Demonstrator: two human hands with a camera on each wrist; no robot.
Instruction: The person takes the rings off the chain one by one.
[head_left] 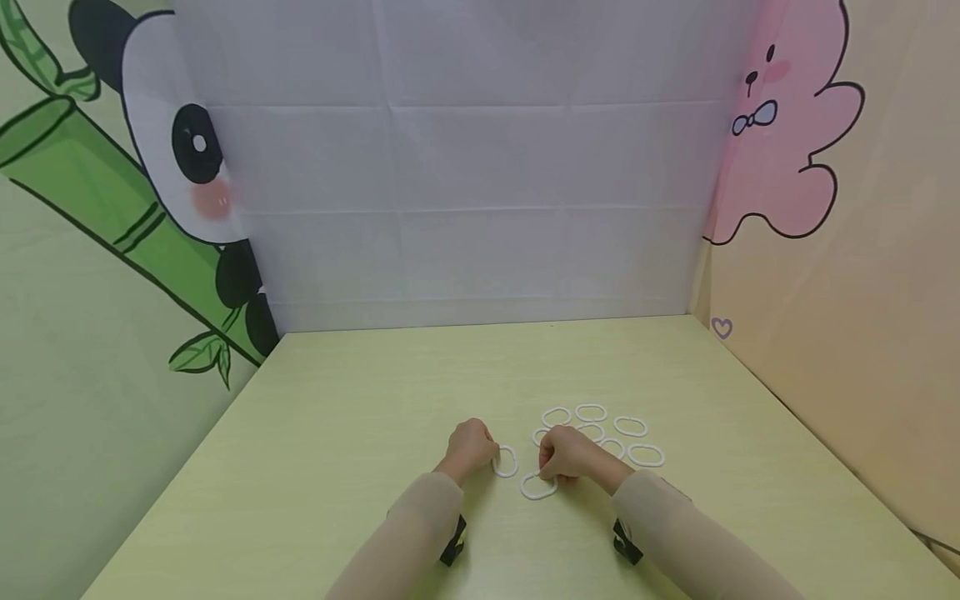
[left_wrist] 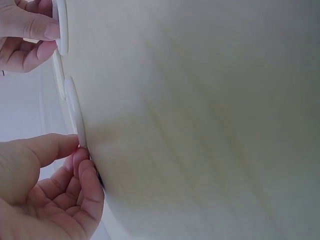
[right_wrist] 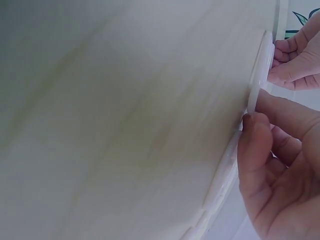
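My left hand (head_left: 470,447) pinches the left edge of a white oval ring (head_left: 514,462) just above the tabletop. In the left wrist view, thumb and forefinger of that hand (left_wrist: 55,185) meet at the end of the ring (left_wrist: 75,112). A second white oval ring (head_left: 534,495) lies nearer the front, and my right hand (head_left: 572,457) pinches its right end. The right wrist view has the right hand's (right_wrist: 280,150) thumb and finger on this ring (right_wrist: 260,75). The two rings look apart from each other.
Several more white oval rings (head_left: 647,455) lie loosely grouped behind and right of my right hand, partly covered by it. They rest on a pale yellow-green table (head_left: 337,400). A whitish cloth panel (head_left: 480,167) stands along the far edge, with printed walls at both sides.
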